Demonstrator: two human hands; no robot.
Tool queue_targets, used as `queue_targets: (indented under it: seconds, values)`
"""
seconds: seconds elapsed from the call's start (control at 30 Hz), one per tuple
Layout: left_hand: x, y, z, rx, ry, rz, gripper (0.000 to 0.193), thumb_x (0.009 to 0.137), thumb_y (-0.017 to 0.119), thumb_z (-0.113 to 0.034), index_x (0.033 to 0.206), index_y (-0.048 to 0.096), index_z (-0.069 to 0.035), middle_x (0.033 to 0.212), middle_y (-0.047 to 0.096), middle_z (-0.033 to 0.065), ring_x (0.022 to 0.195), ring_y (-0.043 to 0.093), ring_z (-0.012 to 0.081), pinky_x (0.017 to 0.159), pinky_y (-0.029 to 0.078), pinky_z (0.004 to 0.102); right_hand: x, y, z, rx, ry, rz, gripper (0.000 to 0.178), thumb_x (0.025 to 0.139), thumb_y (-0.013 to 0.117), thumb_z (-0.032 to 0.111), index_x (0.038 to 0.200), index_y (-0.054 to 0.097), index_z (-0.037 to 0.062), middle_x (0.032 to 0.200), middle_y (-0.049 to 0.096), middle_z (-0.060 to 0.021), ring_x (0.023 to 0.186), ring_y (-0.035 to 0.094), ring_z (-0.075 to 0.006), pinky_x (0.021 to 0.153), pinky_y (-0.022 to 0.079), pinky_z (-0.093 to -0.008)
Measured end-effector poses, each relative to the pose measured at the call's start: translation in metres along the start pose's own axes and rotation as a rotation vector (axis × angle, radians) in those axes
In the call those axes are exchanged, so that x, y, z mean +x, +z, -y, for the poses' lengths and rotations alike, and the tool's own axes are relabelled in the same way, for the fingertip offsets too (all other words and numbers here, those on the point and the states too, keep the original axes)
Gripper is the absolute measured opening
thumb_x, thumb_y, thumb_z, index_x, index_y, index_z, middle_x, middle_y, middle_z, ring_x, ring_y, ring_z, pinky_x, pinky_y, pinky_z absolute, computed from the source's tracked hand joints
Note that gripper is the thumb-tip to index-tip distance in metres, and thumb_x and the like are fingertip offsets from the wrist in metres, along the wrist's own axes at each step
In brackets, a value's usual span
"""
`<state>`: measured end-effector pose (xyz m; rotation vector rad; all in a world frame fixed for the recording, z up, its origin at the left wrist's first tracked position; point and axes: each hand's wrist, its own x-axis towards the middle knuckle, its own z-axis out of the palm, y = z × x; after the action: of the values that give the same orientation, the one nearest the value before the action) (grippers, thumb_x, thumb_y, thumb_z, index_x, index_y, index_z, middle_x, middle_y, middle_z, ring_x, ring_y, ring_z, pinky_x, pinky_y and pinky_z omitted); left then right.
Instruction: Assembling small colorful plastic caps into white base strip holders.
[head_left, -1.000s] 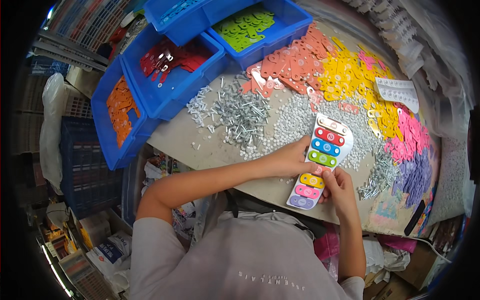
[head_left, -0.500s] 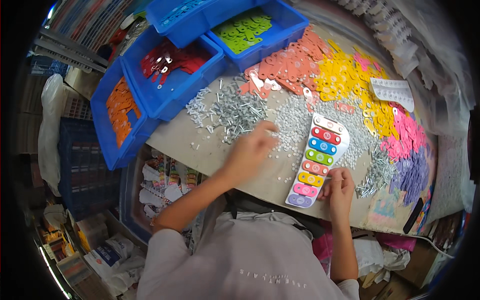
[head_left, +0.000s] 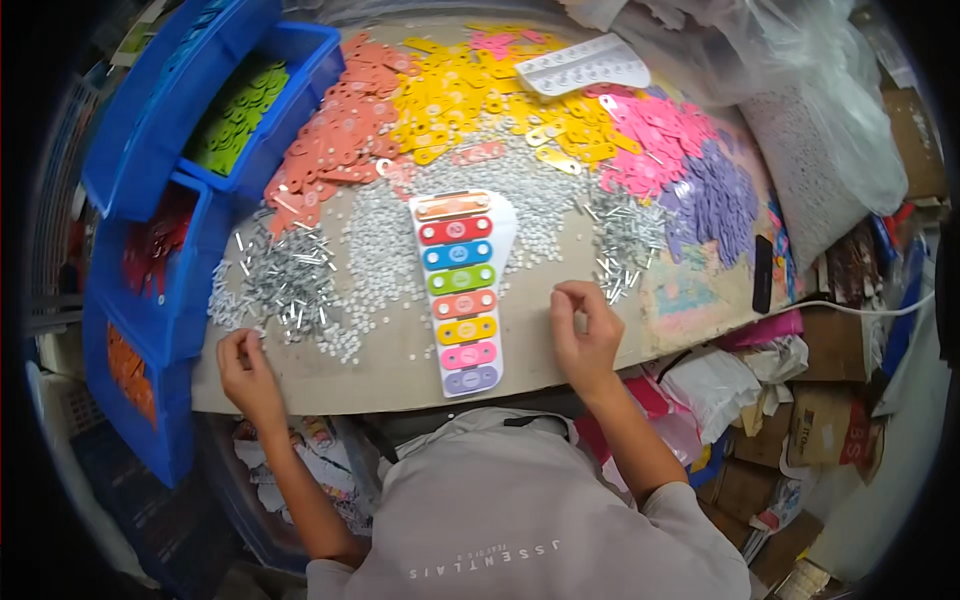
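A toy xylophone (head_left: 466, 278) lies on the table in front of me, a white base with a column of coloured bars. Round white caps show at the ends of the upper bars. My left hand (head_left: 248, 378) is at the table's near left, its fingers curled together beside a pile of silver screws (head_left: 293, 280). Whatever it may hold is hidden. To the right of the xylophone and apart from it, my right hand (head_left: 588, 335) rests with fingers bent inward. I cannot make out anything between them. Small white caps (head_left: 385, 245) are spread around the xylophone.
Blue bins (head_left: 190, 290) line the left side, with green, red and orange bars. Salmon bars (head_left: 335, 130), yellow bars (head_left: 440, 100), pink bars (head_left: 660, 140) and purple bars (head_left: 712, 205) lie heaped along the back. More screws (head_left: 625, 235) lie right; a white printed sheet (head_left: 585, 65) tops the yellow heap.
The view has turned to the right. My right hand has come away from the xylophone's edge. My left hand has drawn back from over the table to its near left side.
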<state>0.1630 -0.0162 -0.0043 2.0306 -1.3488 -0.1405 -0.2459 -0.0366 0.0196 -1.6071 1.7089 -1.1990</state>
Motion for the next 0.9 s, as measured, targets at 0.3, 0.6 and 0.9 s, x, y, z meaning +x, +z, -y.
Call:
queue_targets:
  seconds: [0.3,0.6,0.9]
  values:
    - [-0.020,-0.001,-0.055,-0.498,-0.074,0.015,0.006,0.099,0.064,-0.006,0.100,0.060,-0.001,0.088,0.058,-0.0007,0.078,0.053,0.0071,0.069,0.043,0.0216,0.055,-0.106,-0.065,-0.654,-0.062,-0.224,0.010,0.091,0.063,0.002,0.101,0.066,-0.0007,0.097,0.067,-0.0139,0.094,0.062,-0.0298,0.086,0.049,-0.0386]
    - [-0.041,0.017,-0.117,-0.892,-0.232,0.640,0.012,0.089,0.073,0.002,0.101,0.072,0.002,0.098,0.069,0.0033,0.085,0.064,0.0077,0.074,0.052,0.0210,0.062,-0.104,-0.067,-0.701,-0.105,-0.100,0.010,0.090,0.062,0.002,0.100,0.064,0.0014,0.092,0.064,-0.0175,0.090,0.061,-0.0364,0.082,0.047,-0.0448]
    - [-0.045,0.037,-0.137,-1.130,-0.485,0.956,0.016,0.094,0.068,-0.003,0.108,0.071,0.004,0.086,0.071,0.0058,0.073,0.063,0.0075,0.057,0.047,0.0205,0.067,-0.101,-0.067,-0.748,-0.150,-0.041,0.007,0.092,0.058,-0.001,0.098,0.062,0.0004,0.089,0.060,-0.0174,0.087,0.059,-0.0358,0.078,0.047,-0.0438]
